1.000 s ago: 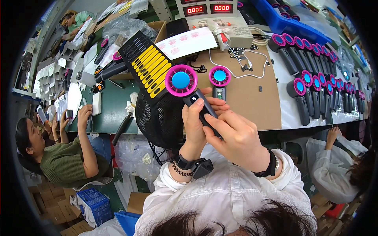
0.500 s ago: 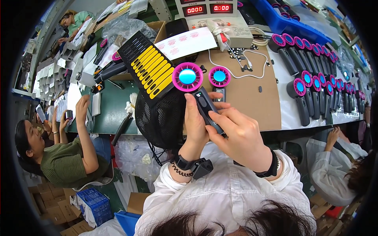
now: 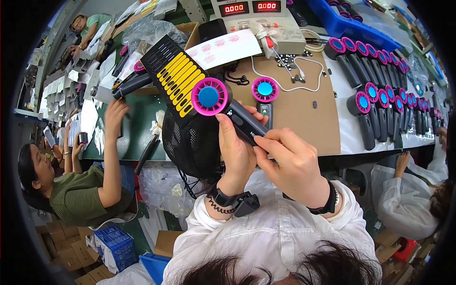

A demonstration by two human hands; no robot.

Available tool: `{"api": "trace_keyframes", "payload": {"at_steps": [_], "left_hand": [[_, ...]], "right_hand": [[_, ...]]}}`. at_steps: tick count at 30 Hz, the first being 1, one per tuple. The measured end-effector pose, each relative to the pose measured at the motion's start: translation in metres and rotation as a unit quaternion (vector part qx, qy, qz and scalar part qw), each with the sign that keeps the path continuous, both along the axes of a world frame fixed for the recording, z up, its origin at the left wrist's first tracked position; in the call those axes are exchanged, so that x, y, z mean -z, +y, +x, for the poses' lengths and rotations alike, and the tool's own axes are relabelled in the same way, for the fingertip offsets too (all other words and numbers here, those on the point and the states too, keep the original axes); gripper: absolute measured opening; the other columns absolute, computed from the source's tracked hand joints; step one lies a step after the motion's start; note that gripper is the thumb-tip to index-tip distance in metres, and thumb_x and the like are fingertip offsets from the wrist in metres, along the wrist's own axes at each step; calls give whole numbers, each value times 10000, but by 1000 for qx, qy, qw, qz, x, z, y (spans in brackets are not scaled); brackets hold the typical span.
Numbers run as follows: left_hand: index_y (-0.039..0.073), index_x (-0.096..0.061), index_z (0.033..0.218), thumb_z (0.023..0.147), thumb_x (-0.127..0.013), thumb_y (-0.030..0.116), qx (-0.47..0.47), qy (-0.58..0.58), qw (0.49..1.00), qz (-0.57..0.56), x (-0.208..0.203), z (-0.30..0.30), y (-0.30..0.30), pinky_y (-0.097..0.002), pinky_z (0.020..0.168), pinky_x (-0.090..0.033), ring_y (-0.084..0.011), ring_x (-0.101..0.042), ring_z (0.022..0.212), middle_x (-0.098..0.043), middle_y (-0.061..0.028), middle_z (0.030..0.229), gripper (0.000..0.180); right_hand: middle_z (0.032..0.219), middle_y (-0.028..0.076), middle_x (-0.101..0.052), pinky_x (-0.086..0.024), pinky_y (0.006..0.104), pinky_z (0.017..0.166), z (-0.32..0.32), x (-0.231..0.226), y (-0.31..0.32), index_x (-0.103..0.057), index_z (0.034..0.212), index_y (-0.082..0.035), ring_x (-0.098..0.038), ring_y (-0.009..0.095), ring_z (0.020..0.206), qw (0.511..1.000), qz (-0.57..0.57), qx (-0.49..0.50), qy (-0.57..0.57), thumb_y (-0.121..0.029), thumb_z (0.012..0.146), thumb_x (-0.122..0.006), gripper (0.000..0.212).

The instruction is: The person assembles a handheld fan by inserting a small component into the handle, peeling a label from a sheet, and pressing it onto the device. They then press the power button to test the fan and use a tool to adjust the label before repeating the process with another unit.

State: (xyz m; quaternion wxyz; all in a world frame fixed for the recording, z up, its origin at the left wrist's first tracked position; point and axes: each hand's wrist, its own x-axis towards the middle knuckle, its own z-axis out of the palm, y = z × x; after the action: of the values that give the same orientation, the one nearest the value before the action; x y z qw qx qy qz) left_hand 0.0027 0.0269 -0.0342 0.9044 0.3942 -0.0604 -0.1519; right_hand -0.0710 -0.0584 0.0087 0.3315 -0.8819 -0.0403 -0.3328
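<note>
A handheld fan with a dark grey handle, magenta ring and blue centre is held at a slant over the table's front edge. My left hand is closed round its handle from below, thumb along the near side. At the handle's lower end, my right hand grips it between thumb and fingers. Just beyond lies a second fan on the brown board, its handle showing an opening and partly hidden by my left fingers. A black sheet with yellow strips leans behind the held fan, above a black mesh bag.
Rows of finished-looking fans lie on the right, below a blue bin. A meter with red displays stands at the back, near a white cable and small black parts. Co-workers sit at left and right.
The held fan has tilted, its head swinging left and slightly down. My right fingers have shifted along the handle's lower end. The left co-worker's raised hand has moved up and right.
</note>
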Motion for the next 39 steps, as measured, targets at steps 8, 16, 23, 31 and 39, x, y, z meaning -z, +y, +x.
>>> {"api": "trace_keyframes", "payload": {"at_steps": [8, 16, 23, 31, 39], "left_hand": [[34, -383, 1178, 961, -297, 438, 27, -20, 996, -78, 1, 0, 4, -405, 852, -463, -211, -537, 924, -519, -120, 1004, 466], [21, -339, 1224, 953, -369, 244, 27, -24, 998, -45, -3, -4, 8, -420, 863, -469, -233, -551, 956, -519, -144, 1040, 352], [9, -310, 1259, 927, -432, 186, 56, -43, 997, -28, -11, -7, 9, -425, 872, -479, -295, -569, 1003, -518, -183, 1079, 396], [14, -305, 1272, 926, -435, 198, 74, -31, 997, -1, -10, -6, 11, -418, 876, -484, -320, -571, 1014, -520, -196, 1088, 412], [33, -309, 1283, 923, -434, 190, 96, -28, 995, -5, -9, -5, 11, -400, 858, -495, -313, -581, 998, -523, -190, 1095, 412]], "right_hand": [[790, 68, -586, -484, 296, 534, -3, -7, -1, -644, 871, -17, -590, 204, 633, 1000, -11, 9, 24, -3, 638, -710, 243], [836, 72, -620, -480, 288, 540, -7, 6, -4, -658, 831, -32, -575, 192, 637, 995, -26, -5, -92, -6, 601, -744, 247], [858, 64, -633, -477, 275, 544, -7, 11, -6, -670, 804, -51, -567, 199, 654, 989, -46, -4, -141, -32, 564, -780, 264], [862, 58, -630, -477, 276, 559, -8, 17, -5, -677, 805, -65, -568, 203, 679, 989, -44, 1, -141, -46, 549, -793, 282], [860, 59, -623, -476, 277, 562, -7, 19, -4, -676, 808, -65, -569, 204, 685, 989, -39, 1, -141, -45, 548, -794, 286]]}}
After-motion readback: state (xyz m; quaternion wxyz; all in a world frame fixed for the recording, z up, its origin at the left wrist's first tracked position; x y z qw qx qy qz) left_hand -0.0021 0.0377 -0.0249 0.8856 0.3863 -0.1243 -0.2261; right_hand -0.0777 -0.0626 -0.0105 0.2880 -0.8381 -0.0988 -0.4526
